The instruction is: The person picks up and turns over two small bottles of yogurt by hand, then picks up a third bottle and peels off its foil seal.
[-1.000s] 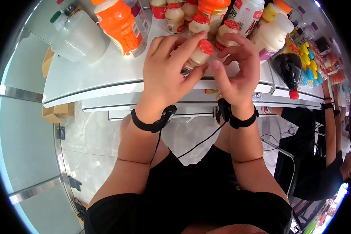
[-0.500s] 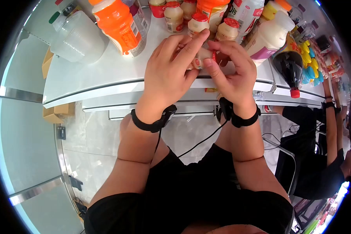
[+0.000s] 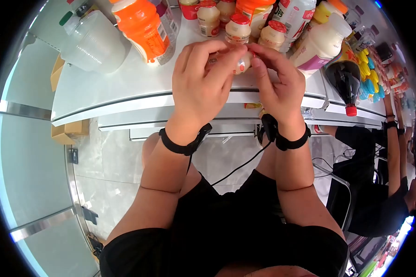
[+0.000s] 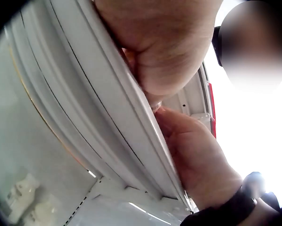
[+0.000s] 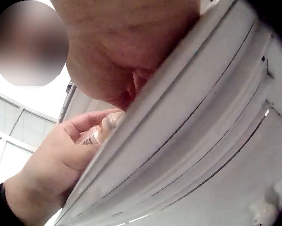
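Observation:
A small yogurt drink bottle [image 3: 241,65] with a red top lies tilted between my two hands above the white tabletop, near its front edge. My left hand [image 3: 201,78] grips its body, fingers curled over it from the left and hiding much of it. In the right wrist view the barcode on the bottle [image 5: 91,137] shows between the left hand's fingers. At the red top, my right hand [image 3: 284,81] pinches with thumb and index finger, covering most of the red. The left wrist view shows both hands close together, with the bottle almost hidden.
Several similar red-topped bottles [image 3: 238,30] stand just beyond my hands. A large orange bottle [image 3: 141,27] and a translucent jug [image 3: 94,44] are at left. A white bottle [image 3: 321,44] and a dark cola bottle [image 3: 344,71] stand at right, near the table edge [image 3: 125,107].
My right hand has moved left onto the bottle's red top, its thumb and index finger closing there. The bottle has turned and tipped more sideways in my left hand.

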Demonstrator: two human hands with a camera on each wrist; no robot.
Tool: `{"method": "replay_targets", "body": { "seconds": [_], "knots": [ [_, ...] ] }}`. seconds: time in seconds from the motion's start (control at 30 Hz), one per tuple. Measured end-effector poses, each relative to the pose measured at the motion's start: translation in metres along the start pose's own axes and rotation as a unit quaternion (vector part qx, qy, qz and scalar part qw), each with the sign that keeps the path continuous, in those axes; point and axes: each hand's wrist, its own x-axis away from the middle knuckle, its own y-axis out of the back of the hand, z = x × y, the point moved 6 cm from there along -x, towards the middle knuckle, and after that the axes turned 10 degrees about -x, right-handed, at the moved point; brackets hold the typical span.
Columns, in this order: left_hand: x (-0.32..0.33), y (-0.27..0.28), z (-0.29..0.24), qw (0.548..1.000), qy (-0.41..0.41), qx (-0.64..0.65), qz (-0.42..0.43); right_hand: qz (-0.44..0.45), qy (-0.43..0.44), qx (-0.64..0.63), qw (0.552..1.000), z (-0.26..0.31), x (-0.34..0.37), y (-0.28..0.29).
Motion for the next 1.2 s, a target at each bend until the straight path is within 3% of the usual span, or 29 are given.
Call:
{"method": "replay_targets", "body": {
  "seconds": [0.17,0.27,0.6,0.8,1.0,1.2],
  "knots": [
    [0.001,0.001,-0.003,1.0,-0.017,0.018,-0.004,-0.016,0.001,0.041,0.999,-0.004,0.002,0.001],
    [0.003,0.002,-0.004,0.998,-0.002,0.043,0.035,-0.034,-0.064,-0.015,0.997,-0.01,0.004,0.001],
    [-0.001,-0.003,0.001,0.992,0.042,0.055,0.107,-0.029,-0.078,-0.117,0.99,-0.015,0.003,0.002],
    [0.002,-0.005,0.003,0.991,0.071,0.069,0.095,-0.007,-0.083,-0.092,0.992,-0.013,0.004,0.0],
    [0.0,0.0,0.005,0.997,0.0,0.073,-0.021,0.013,-0.064,-0.114,0.991,-0.015,0.0,-0.002],
    [0.001,0.002,0.004,0.996,0.016,0.091,0.007,0.059,-0.031,-0.065,0.996,-0.012,-0.003,-0.001]
  ]
}}
